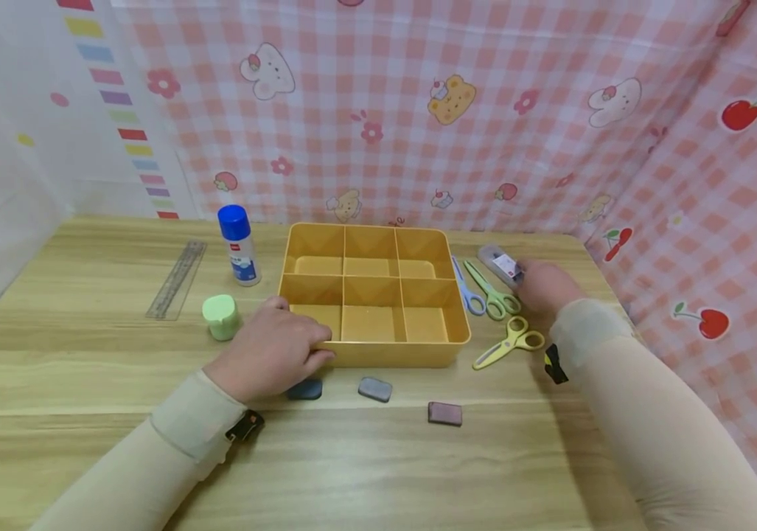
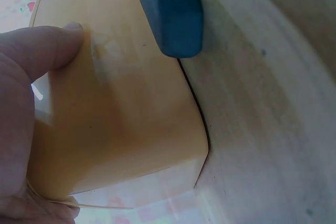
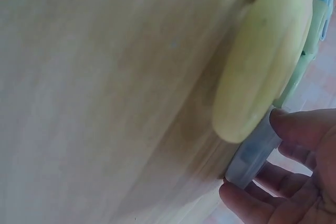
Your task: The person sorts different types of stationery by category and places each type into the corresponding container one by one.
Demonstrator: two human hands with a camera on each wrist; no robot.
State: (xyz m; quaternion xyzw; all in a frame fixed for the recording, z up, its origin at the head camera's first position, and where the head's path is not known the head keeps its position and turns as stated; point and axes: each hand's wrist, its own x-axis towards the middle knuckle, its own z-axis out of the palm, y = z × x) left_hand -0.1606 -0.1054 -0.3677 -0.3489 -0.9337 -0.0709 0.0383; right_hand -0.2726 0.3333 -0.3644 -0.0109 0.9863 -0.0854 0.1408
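A yellow six-compartment organizer box [image 1: 378, 355] stands mid-table. My left hand [image 1: 268, 348] grips its near left corner, with the thumb against the front wall [image 2: 121, 93] in the left wrist view. At the right, my right hand [image 1: 546, 286] pinches the near end of a flat translucent plastic case [image 1: 499, 264] with a white label. In the right wrist view the case [image 3: 254, 156] lies between thumb and fingers, low by the table, its contents unclear. Beside it are blue scissors [image 1: 474, 301], green scissors [image 1: 496, 304] and yellow scissors [image 1: 511, 342].
In front of the box lie a dark blue eraser-like block [image 1: 307, 389], a grey one [image 1: 375, 389] and a purple one [image 1: 445, 414]. To the left are a light green rounded object [image 1: 221, 317], a blue-capped glue stick [image 1: 240, 247] and a clear ruler [image 1: 178, 279].
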